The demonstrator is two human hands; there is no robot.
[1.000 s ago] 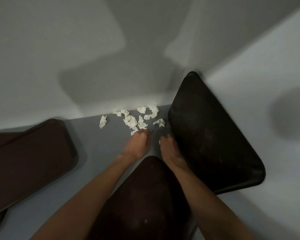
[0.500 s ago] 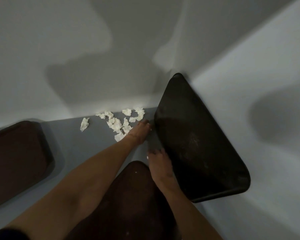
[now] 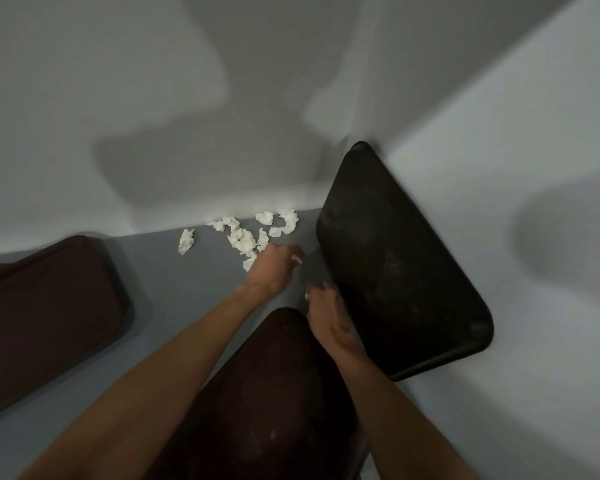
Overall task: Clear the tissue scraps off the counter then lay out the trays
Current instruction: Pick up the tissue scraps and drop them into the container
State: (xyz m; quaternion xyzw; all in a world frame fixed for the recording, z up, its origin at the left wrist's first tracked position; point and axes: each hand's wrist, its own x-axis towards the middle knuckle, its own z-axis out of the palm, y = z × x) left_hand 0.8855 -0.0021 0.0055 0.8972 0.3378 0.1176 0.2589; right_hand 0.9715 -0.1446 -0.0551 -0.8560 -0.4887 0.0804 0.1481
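Several white tissue scraps (image 3: 245, 239) lie on the grey counter (image 3: 201, 275) against the back wall, one scrap (image 3: 186, 241) apart to the left. My left hand (image 3: 274, 268) hovers at the pile's right edge, fingers curled, pinching a tissue scrap (image 3: 297, 259). My right hand (image 3: 329, 317) is lower, beside the black tray (image 3: 395, 271), fingers curled with a bit of white tissue (image 3: 307, 296) showing at the fingertips. That black tray leans tilted against the right wall. A brown tray (image 3: 274, 393) lies at the front centre under my forearms. Another brown tray (image 3: 49, 306) lies at the left.
Grey walls (image 3: 153, 98) meet in a corner right behind the scraps and the black tray. A strip of bare counter (image 3: 167, 306) runs between the left tray and the centre tray.
My left hand reached to the pile's right edge and curled round a scrap; the scrap that lay nearest the black tray is gone from the counter. My right hand stayed put.
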